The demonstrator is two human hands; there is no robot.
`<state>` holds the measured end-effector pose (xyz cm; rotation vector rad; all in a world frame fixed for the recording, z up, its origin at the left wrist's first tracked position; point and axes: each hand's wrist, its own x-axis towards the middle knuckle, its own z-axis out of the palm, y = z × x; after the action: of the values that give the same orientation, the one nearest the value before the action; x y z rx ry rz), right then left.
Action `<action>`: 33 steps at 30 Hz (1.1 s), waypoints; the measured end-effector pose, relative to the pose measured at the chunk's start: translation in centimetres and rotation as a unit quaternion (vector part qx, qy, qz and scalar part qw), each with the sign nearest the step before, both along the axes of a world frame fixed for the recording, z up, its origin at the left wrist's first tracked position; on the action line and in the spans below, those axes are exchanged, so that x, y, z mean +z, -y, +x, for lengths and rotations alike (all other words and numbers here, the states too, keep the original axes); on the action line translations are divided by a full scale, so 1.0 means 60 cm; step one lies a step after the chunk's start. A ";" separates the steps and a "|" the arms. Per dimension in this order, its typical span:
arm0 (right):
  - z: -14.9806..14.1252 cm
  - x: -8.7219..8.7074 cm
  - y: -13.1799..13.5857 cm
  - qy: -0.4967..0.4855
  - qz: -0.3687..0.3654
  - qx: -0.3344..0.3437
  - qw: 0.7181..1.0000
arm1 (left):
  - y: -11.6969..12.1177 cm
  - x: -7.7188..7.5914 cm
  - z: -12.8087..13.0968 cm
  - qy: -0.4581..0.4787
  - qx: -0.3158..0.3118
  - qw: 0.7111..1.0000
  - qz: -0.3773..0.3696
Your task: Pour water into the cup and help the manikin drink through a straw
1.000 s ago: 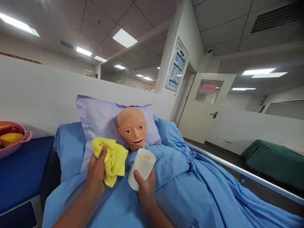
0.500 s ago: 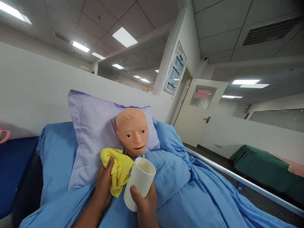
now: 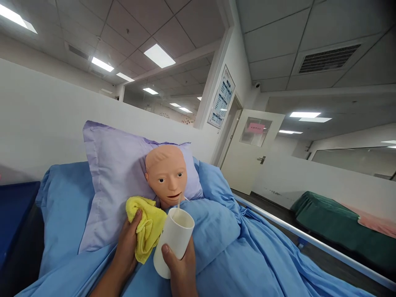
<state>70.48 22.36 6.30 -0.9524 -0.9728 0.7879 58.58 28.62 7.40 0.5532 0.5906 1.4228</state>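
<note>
My right hand (image 3: 182, 264) is wrapped round a white cup (image 3: 175, 237), tilted a little, its open top facing the manikin. A thin, pale straw (image 3: 178, 202) rises from the cup, its upper end at the mouth of the manikin head (image 3: 167, 175). In my left hand (image 3: 128, 239) a yellow towel (image 3: 147, 229) is gripped, hanging beside the manikin's neck and close to the cup. The head rests on a lilac pillow (image 3: 108, 173). A blue quilt (image 3: 222, 247) covers the body up to the neck.
A white bed rail (image 3: 278, 222) runs along the right side. Beyond it stands another bed with a green cover (image 3: 324, 214). To the left is a dark blue surface (image 3: 17, 210). A wall (image 3: 46, 111) rises behind the pillow, and a door (image 3: 250, 152) stands ajar at the back.
The whole view has shifted slightly, so everything sits a bit further left and lower. The straw now reaches the manikin's mouth more plainly. Both hands keep their holds.
</note>
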 end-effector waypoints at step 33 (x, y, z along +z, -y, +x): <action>0.047 0.050 -0.011 0.030 -0.034 0.126 0.991 | 0.003 0.003 -0.001 -0.002 -0.005 1.000 0.012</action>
<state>73.27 23.00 9.28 -0.9276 -1.1402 1.0148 58.51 28.45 7.60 0.5771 0.5740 1.4200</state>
